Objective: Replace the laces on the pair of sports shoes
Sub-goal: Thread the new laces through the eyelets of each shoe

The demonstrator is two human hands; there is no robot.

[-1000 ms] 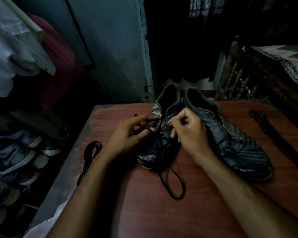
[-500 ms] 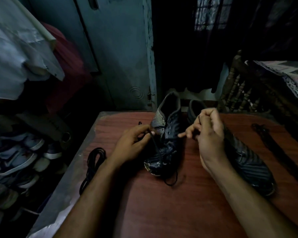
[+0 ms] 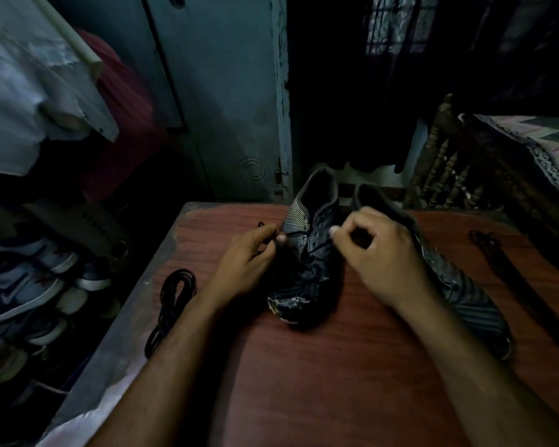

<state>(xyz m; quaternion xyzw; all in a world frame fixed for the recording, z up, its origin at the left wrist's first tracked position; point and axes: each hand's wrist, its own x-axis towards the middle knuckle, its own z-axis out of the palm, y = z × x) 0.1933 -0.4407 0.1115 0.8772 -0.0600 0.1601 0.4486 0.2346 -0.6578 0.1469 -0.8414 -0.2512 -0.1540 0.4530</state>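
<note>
Since half a second ago the right hand (image 3: 380, 253) has dropped from its raised pull back down to the eyelets of the left shoe (image 3: 307, 253), and the slack loop of lace that trailed off the shoe's near toe is gone from the table (image 3: 336, 382), seemingly drawn in. The left hand (image 3: 249, 259) has hardly moved.

The step in hand looks like threading or tightening a lace (image 3: 296, 234) through the upper eyelets of the left shoe, which stands mid-table, toe toward the person, touching or just beside the right shoe (image 3: 459, 285). The left hand's thumb and forefinger pinch one lace end at the shoe's left side, the other fingers curled under. The right hand hovers over the tongue with thumb and forefinger closed together near the other run of lace; the picture is too dark to be sure the lace lies between them. Both forearms reach in from the near edge, wrists low.

The next move probably calls for finding the next free eyelet and feeding a tip through, keeping both ends even. A coiled lace (image 3: 171, 304) lies at the table's left edge, and another dark lace (image 3: 497, 253) lies at the far right, presumably for, or from, the right shoe.
</note>
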